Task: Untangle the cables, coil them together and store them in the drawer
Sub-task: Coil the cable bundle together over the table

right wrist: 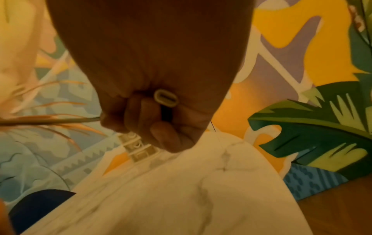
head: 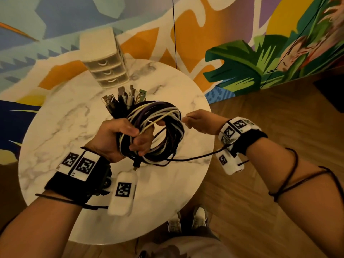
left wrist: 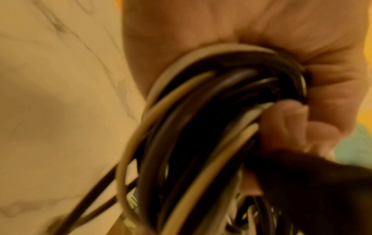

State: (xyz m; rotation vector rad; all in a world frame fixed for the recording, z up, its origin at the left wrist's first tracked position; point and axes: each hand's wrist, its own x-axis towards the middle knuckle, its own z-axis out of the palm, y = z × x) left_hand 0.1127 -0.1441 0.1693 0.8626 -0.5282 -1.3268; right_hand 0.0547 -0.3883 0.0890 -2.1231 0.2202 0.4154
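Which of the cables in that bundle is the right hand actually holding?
The pale cream cable: it runs out of the coil gripped by the left hand to the right hand, which is closed around its connector end. The others stay wound.

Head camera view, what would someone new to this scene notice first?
Probably the thick coil of black, white and purple cables, gripped by the left hand above the round marble table, USB plugs fanning out of it. Next, the right hand pinching a cable end beside the coil. A small closed drawer unit stands at the table's far edge.
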